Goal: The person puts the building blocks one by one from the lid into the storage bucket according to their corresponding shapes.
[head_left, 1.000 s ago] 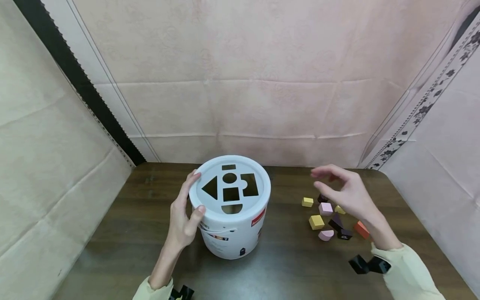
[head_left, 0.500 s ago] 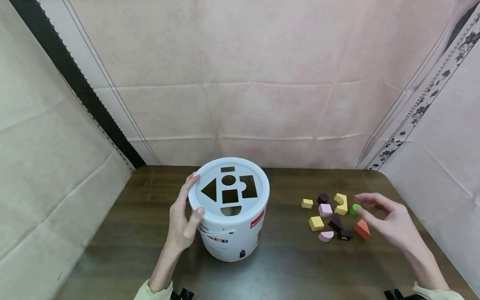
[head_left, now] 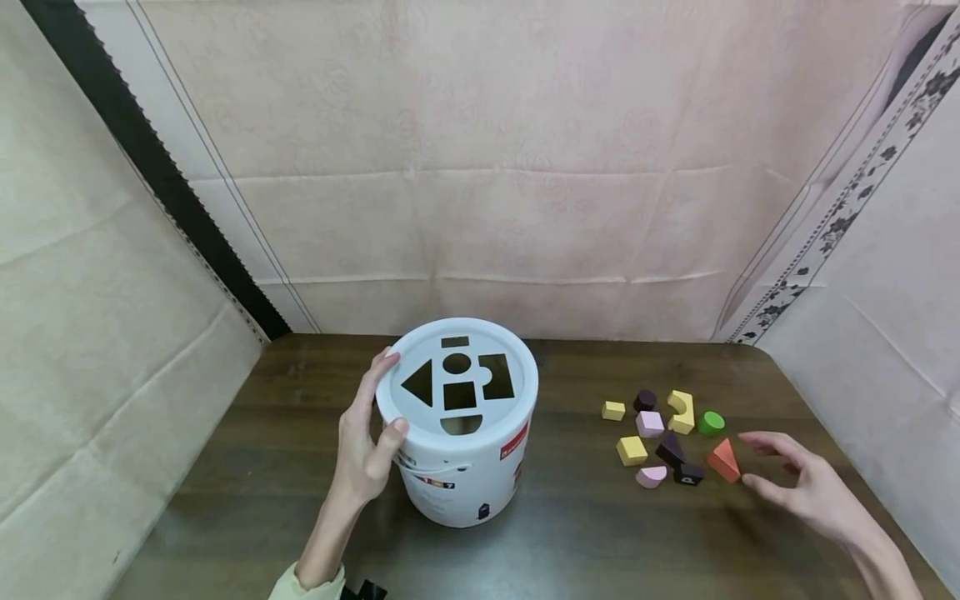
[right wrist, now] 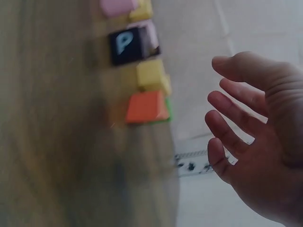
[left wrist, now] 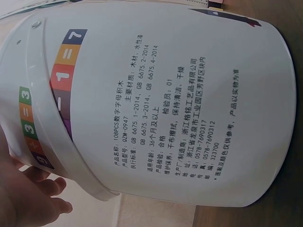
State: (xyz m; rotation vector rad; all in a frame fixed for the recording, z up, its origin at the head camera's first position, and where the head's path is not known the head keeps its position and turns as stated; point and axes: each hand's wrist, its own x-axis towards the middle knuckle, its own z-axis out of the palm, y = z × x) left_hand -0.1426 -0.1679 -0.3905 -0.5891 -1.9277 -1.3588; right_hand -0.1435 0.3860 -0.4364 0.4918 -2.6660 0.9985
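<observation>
Pale cloth [head_left: 480, 208], creased: hung behind and to both sides, filling the upper frame.

Desk [head_left: 300, 467], dark wood: lower frame, bearing everything below.

Bucket [head_left: 465, 479], white: lower centre, upright, handle down, its blue lid [head_left: 498, 414] with shaped cut-outs facing up, presumably for easy access from above.

Left hand [head_left: 366, 446]: left of the bucket, forearm rising from the bottom edge; thumb and fingers spread apart along the rim, gripping it, seemingly to steady the bucket.

Right hand [head_left: 810, 492]: lower right, forearm entering from the corner, palm turned inward; thumb and fingers well parted and softly bent, holding nothing. Fingertips just beside the orange block, not touching.

Blocks, loose, right of centre, probably grouped for the right hand's reach: orange block [head_left: 723, 461], nearest that hand; yellow arch [head_left: 682, 414]; yellow cube [head_left: 632, 451]; green disc [head_left: 711, 423]; pink half-round [head_left: 651, 477]; lettered black block [head_left: 688, 474]; small yellow block [head_left: 613, 410], leftmost.
</observation>
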